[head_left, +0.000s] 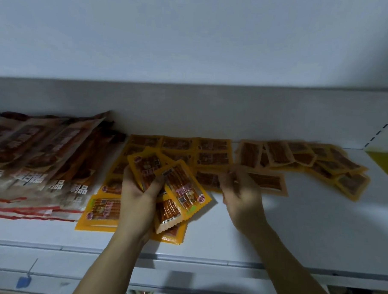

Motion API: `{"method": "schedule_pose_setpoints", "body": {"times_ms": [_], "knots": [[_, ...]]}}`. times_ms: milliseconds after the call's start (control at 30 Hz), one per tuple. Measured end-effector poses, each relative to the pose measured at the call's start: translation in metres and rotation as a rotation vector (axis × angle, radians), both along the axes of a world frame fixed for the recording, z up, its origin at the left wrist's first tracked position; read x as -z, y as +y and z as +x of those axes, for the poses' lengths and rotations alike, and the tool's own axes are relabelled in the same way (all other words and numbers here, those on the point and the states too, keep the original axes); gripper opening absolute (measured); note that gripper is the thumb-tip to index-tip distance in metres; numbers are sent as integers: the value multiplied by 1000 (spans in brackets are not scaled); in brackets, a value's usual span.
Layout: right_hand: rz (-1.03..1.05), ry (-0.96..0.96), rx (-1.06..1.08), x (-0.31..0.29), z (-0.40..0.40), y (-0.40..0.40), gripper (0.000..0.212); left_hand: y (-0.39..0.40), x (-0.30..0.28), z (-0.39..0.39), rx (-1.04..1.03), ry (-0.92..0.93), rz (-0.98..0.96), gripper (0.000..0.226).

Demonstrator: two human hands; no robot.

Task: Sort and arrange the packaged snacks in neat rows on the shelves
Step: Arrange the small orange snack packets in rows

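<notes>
Small orange snack packets lie on a white shelf (296,229). My left hand (135,195) holds a fanned stack of orange packets (182,190) above the shelf's middle. My right hand (242,193) reaches to a single orange packet (267,182) lying flat; its fingertips pinch that packet's left edge, blurred. A tidy block of orange packets (201,151) sits behind my hands. A loose jumble of orange packets (321,163) spreads at the back right. More orange packets (101,209) lie under my left hand.
Large brown-and-red snack bags (39,162) overlap in a row on the shelf's left. The upper shelf's white front (193,46) hangs overhead. A yellow panel (385,164) stands at the far right. The shelf's front rail (183,259) runs below my forearms.
</notes>
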State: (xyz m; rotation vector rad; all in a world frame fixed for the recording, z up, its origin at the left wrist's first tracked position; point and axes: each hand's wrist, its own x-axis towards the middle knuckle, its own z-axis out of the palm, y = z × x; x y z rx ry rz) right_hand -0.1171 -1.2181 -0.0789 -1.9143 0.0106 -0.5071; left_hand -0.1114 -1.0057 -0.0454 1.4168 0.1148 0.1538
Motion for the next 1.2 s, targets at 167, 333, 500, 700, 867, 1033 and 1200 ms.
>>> {"method": "schedule_pose_setpoints", "body": {"times_ms": [167, 333, 500, 700, 867, 1033, 1200], "knots": [[319, 283, -220, -20, -23, 33, 16, -25, 1, -5, -22, -72, 68, 50], [484, 230, 53, -1, 0, 0, 15, -18, 1, -2, -111, -27, -16, 50], [200, 312, 20, -10, 37, -44, 22, -1, 2, 0, -145, 12, -69, 56], [-68, 337, 58, 0, 55, -31, 25, 0, 5, -8, -151, 10, -44, 56], [-227, 220, 139, 0, 51, -26, 36, 1, 7, -11, -153, 21, -58, 55], [-313, -30, 190, 6, 40, -30, 24, -2, 8, -14, -154, 20, -74, 54], [-541, 7, -111, 23, 20, -30, 56, -5, 7, -11, -143, 29, -63, 54]]}}
